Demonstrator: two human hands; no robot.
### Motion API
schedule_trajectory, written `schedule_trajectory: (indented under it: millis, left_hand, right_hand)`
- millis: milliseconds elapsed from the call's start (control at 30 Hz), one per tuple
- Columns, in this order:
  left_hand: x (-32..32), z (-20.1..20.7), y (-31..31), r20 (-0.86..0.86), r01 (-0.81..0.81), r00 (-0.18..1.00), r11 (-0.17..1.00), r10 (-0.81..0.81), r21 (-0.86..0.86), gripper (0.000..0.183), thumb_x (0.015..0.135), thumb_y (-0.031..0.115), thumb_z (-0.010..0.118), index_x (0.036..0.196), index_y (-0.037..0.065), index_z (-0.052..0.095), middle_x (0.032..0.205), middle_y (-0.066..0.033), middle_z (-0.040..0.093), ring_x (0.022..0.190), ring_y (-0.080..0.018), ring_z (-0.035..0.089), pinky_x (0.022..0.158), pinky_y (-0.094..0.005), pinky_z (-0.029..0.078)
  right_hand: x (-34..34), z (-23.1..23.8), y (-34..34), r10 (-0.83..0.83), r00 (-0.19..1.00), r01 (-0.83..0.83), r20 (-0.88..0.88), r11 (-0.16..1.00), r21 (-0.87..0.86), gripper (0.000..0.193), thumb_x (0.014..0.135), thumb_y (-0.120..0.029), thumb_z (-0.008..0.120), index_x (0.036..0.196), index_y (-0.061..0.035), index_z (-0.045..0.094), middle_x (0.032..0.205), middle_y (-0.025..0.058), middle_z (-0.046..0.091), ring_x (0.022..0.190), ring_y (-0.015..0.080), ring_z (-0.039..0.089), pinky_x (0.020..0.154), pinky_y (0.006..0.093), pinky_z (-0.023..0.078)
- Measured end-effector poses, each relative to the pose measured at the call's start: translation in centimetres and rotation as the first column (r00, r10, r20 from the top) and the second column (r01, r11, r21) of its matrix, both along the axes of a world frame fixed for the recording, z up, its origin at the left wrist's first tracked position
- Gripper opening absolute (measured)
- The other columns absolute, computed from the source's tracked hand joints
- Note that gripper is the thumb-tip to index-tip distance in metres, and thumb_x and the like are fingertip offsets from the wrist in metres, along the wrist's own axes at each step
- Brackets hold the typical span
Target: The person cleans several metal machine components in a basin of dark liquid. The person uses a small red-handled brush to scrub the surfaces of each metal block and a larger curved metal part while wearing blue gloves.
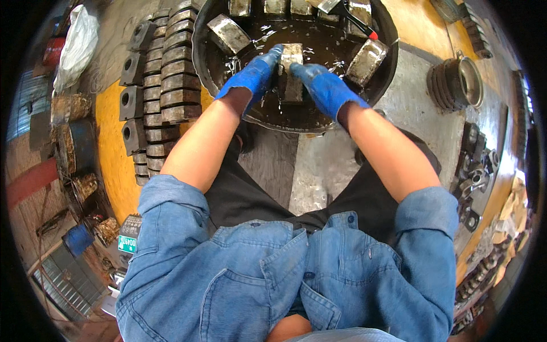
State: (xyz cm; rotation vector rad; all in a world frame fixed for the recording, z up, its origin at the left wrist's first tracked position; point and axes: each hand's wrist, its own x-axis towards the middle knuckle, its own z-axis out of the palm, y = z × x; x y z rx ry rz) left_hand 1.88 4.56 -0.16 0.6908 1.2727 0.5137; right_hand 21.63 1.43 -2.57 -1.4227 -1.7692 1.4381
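Note:
A wet, rectangular metal block (293,86) is held between my two blue-gloved hands, with its long side pointing toward me. My left hand (259,71) grips its left side near the far end. From the right, my right hand (320,81) presses against the other side. The block is over a round black basin (199,60) of dark, oily-looking liquid, and drips hang around its near end. Whether its underside touches the liquid is hidden.
More metal blocks (229,34) ring the inside of the basin, and a brush-like tool with a red-tipped dark handle (360,25) lies across the far right ones. Stacked dark metal blocks (181,80) stand at left. Metal rings (456,82) and small parts (476,174) lie at right.

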Motion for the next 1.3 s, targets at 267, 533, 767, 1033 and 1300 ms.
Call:
schedule_trajectory:
  millis: [267, 533, 767, 1033, 1300]
  left_hand:
    - [1.0, 0.6, 0.1, -0.199, 0.162, 0.971, 0.976, -0.132, 0.144, 0.065, 0.108, 0.055, 0.043, 0.146, 0.004, 0.056, 0.142, -0.0150, 0.062, 0.123, -0.0234, 0.057, 0.108, -0.0335, 0.040]
    - [1.3, 8.0, -0.8, -0.282, 0.150, 0.956, 0.958, -0.078, 0.244, 0.073, 0.105, 0.061, 0.043, 0.150, 0.004, 0.053, 0.146, -0.0166, 0.059, 0.132, -0.0259, 0.054, 0.113, -0.0364, 0.037]
    - [-1.0, 12.2, -0.3, 0.070, -0.183, 0.983, 0.869, 0.170, 0.459, 0.059, 0.106, 0.052, 0.053, 0.138, 0.002, 0.063, 0.126, -0.0095, 0.069, 0.111, -0.0188, 0.059, 0.102, -0.0332, 0.045]
    - [-7.0, 13.1, 1.6, 0.002, -0.311, 0.876, 0.564, 0.481, 0.764, 0.062, 0.100, 0.052, 0.063, 0.135, 0.001, 0.062, 0.118, -0.0137, 0.072, 0.105, -0.0261, 0.068, 0.093, -0.0395, 0.054]
    - [-10.1, 11.6, 5.6, -0.333, -0.034, 0.734, 0.521, 0.593, 0.853, 0.067, 0.099, 0.056, 0.063, 0.136, 0.000, 0.061, 0.121, -0.0158, 0.071, 0.109, -0.0278, 0.068, 0.095, -0.0400, 0.053]
  right_hand:
    - [0.2, 3.0, -1.5, -0.075, 0.997, 0.076, 0.027, 0.997, -0.033, 0.059, 0.104, -0.049, 0.052, 0.117, 0.0065, 0.067, 0.106, 0.0265, 0.071, 0.100, 0.0382, 0.066, 0.091, 0.0431, 0.049]
    - [0.1, 8.8, -0.8, -0.229, 0.972, 0.200, -0.060, 0.930, -0.307, 0.072, 0.099, -0.063, 0.057, 0.124, 0.0033, 0.069, 0.106, 0.0121, 0.073, 0.098, 0.0233, 0.063, 0.091, 0.0383, 0.050]
    - [-3.5, 8.4, 1.8, -0.161, 0.893, 0.130, -0.420, 0.986, -0.101, 0.059, 0.093, -0.047, 0.070, 0.126, 0.0018, 0.068, 0.108, 0.0124, 0.071, 0.095, 0.0197, 0.062, 0.087, 0.0363, 0.050]
    - [-10.0, 11.7, 4.7, -0.108, 0.816, 0.122, -0.567, 0.992, -0.013, 0.037, 0.096, -0.030, 0.075, 0.120, -0.0016, 0.070, 0.100, 0.0022, 0.069, 0.089, 0.0107, 0.059, 0.081, 0.0289, 0.050]
    - [-12.4, 9.5, 11.2, -0.210, 0.815, 0.135, -0.540, 0.975, -0.175, 0.060, 0.096, -0.027, 0.073, 0.138, 0.0111, 0.051, 0.124, 0.0208, 0.069, 0.114, 0.0246, 0.068, 0.104, 0.0331, 0.054]
